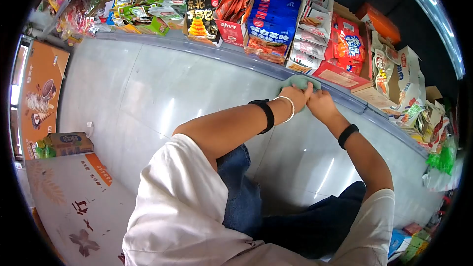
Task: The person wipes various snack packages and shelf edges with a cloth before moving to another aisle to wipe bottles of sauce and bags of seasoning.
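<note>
A grey-green cloth [298, 80] lies bunched on the front edge of the shelf [231, 55], just below the boxes of snack packets. My left hand [295, 97], with a white bracelet and a black band at the wrist, is closed over the cloth and presses it to the edge. Right beside it, my right hand [321, 103] has its fingers curled at the cloth's right end, touching the left hand. Its fingertips are partly hidden. Nearest to both hands are a box of white snack packets [312, 34] and a red box [340, 75] of red packets.
Along the shelf stand blue packets [272, 24], a black box [204, 10] and green packets [143, 10]. A green bag [446, 156] hangs at the right end. Behind on the left are a white printed cabinet [74, 202], a carton [71, 144] and an orange freezer panel [42, 93]. Grey tiles [157, 83] cover the floor.
</note>
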Demonstrator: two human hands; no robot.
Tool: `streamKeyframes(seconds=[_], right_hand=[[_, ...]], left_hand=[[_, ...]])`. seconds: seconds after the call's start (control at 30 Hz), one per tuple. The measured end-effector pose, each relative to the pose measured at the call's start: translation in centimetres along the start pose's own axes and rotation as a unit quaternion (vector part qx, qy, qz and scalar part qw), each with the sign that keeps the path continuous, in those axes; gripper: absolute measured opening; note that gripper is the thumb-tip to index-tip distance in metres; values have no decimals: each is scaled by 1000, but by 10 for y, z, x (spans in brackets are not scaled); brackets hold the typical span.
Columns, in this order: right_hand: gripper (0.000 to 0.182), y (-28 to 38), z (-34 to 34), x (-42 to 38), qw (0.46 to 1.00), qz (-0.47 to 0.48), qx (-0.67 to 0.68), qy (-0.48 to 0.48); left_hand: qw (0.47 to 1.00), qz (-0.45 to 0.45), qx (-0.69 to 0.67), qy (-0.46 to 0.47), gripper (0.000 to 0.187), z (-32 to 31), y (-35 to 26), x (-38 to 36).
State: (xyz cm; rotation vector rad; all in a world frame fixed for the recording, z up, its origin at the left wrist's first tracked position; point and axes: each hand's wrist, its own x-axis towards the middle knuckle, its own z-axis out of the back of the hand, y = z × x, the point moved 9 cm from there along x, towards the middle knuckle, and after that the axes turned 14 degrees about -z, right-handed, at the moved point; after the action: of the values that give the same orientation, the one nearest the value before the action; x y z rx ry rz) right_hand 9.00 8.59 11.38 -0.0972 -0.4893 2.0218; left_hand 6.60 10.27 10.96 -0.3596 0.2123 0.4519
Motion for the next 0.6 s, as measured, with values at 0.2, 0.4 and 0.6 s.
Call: streamKeyframes(seconds=[0.2,0.4,0.6], right_hand=[[65,-20,-13,-22,1000,0,-3,28],[64,-23,-17,-24,998,-15,26,48],[68,-22,-19,-25,995,-42,44,77]], left_hand=[[1000,13,17,-19,64,-1,-22,19],[999,31,21,-5,66,-6,-23,26],[999,46,16,-2,68,-6,-26,24]])
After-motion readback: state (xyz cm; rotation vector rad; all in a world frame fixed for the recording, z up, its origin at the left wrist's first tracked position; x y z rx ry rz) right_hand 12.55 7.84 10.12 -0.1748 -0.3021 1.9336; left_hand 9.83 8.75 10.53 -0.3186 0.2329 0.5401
